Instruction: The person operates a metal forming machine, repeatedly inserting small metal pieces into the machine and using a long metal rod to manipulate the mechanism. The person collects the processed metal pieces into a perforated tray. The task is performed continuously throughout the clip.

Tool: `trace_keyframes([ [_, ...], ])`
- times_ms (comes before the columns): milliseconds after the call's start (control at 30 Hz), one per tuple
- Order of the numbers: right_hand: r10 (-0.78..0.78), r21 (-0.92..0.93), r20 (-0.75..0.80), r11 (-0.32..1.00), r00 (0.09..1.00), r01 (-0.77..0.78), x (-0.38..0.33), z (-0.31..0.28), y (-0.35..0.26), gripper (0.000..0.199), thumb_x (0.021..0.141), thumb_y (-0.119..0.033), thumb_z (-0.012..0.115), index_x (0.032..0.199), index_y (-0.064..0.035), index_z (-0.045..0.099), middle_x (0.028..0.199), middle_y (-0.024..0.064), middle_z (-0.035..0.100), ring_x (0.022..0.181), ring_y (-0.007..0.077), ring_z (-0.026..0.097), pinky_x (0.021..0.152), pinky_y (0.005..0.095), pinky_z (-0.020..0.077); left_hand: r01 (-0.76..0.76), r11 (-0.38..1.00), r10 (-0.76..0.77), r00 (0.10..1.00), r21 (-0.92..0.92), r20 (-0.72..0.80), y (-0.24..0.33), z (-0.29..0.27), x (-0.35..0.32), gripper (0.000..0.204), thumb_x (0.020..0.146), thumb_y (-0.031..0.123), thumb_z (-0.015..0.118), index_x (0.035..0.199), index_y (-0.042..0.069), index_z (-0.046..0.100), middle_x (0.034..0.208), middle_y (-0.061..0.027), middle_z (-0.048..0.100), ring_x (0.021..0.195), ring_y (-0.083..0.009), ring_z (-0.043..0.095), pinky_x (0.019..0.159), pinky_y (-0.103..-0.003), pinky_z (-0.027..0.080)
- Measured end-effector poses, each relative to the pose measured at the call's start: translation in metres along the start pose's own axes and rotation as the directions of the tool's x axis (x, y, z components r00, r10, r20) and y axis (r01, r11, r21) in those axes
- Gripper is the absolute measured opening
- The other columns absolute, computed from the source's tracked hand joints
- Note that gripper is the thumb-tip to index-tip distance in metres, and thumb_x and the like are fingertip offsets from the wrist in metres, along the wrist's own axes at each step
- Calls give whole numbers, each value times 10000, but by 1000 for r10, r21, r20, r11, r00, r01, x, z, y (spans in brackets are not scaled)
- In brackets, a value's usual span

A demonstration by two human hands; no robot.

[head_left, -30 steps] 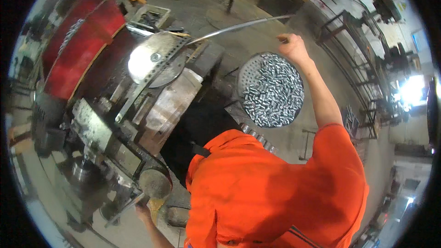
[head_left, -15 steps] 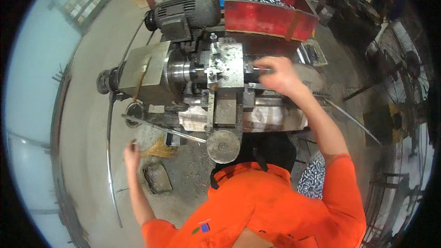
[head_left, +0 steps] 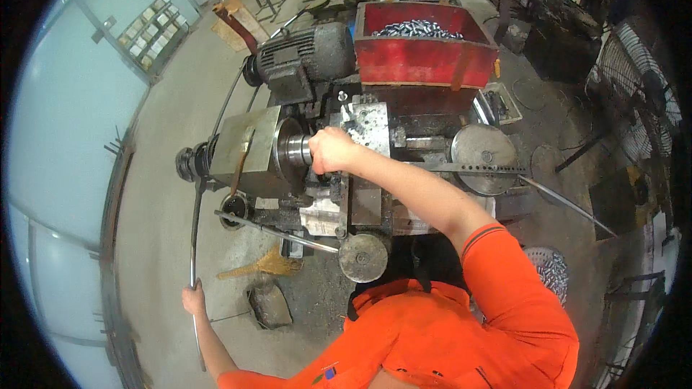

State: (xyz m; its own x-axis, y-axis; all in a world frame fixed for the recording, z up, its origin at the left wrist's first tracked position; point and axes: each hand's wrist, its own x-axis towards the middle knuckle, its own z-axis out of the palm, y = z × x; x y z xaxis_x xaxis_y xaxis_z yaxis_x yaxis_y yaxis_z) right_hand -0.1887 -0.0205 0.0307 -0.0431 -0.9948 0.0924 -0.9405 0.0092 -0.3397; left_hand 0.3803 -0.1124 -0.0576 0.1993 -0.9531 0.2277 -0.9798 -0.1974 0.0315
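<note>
While the person in the orange shirt leans over the lathe (head_left: 317, 166), the right hand (head_left: 333, 150) is clenched at the front of its steel chuck (head_left: 294, 150), apparently gripping whatever sits in the chuck's mouth, though the piece itself is hidden by the fingers. The left hand (head_left: 193, 297) is closed around a long thin metal rod (head_left: 193, 245), which runs up toward the rear of the lathe's spindle, seemingly so that stock can be fed through. Behind the lathe stands a red bin (head_left: 425, 57) heaped with small shiny metal parts, probably placed there as supply or for collection.
</note>
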Motion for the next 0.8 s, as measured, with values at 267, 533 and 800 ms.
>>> trace_keyframes([
  [267, -48, -21, -77, 999, 996, 46, 5, 12, 12, 260, 529, -171, 644, 731, -14, 686, 789, 194, 661, 754, 330, 661, 713, 369, 536, 15, 996, -15, 1000, -85, 3, 49, -20, -65, 424, 742, 441, 637, 782, 19, 648, 788, -191, 632, 754, -379, 614, 694, -457, 468],
  [533, 86, -53, -12, 995, 996, -87, -23, -33, 3, 260, 547, -191, 633, 743, -32, 692, 790, 198, 659, 770, 325, 658, 719, 375, 530, 30, 990, -30, 1000, -135, 4, 98, -42, -142, 361, 731, 351, 639, 878, 22, 616, 797, -178, 636, 767, -379, 611, 685, -451, 468],
  [800, 202, 244, -737, 969, 645, -24, -53, -106, 98, 561, 586, -117, 602, 1145, -72, 583, 1126, 172, 578, 908, 328, 603, 801, 381, 491, -222, 974, 223, 975, -52, 14, 115, -54, -112, 367, 750, 301, 639, 942, -8, 591, 838, -191, 632, 799, -355, 615, 696, -442, 471],
])
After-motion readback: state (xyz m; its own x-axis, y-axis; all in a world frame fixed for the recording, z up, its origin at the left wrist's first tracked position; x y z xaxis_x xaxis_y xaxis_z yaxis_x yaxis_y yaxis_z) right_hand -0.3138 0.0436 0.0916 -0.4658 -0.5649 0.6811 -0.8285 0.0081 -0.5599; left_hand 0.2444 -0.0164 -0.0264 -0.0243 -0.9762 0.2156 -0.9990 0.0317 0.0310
